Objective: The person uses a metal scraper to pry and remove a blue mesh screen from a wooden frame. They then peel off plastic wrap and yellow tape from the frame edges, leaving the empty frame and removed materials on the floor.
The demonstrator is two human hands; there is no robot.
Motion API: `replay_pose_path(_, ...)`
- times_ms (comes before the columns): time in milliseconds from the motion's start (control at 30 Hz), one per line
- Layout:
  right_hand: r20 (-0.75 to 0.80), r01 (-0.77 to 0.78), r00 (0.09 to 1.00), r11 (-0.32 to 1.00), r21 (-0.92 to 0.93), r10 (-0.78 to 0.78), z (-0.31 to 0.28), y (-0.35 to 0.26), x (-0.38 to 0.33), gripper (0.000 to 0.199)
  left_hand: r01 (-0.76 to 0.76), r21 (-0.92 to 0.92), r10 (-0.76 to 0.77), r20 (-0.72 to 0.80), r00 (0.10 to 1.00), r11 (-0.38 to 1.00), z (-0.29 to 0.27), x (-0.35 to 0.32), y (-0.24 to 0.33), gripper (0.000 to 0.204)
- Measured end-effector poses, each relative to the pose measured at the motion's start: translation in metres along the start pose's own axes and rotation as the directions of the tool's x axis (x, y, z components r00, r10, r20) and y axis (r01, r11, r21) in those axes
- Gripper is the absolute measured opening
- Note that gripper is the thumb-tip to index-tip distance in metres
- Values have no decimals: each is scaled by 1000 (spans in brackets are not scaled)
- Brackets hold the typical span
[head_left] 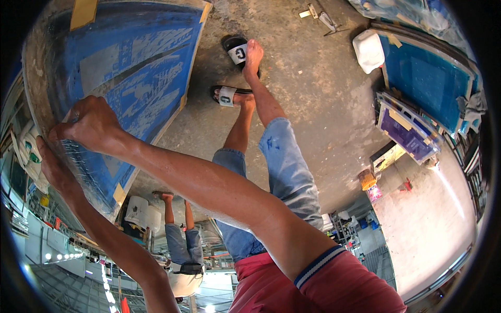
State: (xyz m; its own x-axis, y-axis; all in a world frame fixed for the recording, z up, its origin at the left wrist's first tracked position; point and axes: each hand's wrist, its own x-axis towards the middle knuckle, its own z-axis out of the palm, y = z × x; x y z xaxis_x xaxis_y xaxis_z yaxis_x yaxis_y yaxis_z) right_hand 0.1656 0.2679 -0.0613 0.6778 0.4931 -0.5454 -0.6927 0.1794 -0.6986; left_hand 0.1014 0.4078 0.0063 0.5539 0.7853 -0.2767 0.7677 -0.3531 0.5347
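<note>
A large blue printing screen (141, 78) in a frame stands tilted at the left, with pale patterned areas on its mesh and tan tape along its edges. My right hand (94, 125) is at its near left part, fingers curled into a fist; what they hold, if anything, is hidden. Just beside and below it is my left hand (56, 169), close to the frame's left edge. One of its digits points up toward the right hand, and the other fingers are hidden. Near both hands, the surface of the screen looks shiny and wet.
A concrete floor (323, 104) spreads under my feet in slide sandals (237, 55). At the right lean a teal screen (428, 78) and a purple screen (404, 133), beside a white plastic jug (368, 51). An orange container (367, 180) stands lower right. Another person (182, 248) is behind.
</note>
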Motion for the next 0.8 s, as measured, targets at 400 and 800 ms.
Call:
replay_pose_path(400, -11, 43, 999, 998, 37, -42, 5, 6, 1, 37, -40, 72, 38, 22, 999, 997, 1, -4, 5, 75)
replay_pose_path(800, 358, 449, 880, 794, -410, -313, -35, 40, 38, 39, -99, 100, 81, 169, 982, 990, 18, 10, 21, 75)
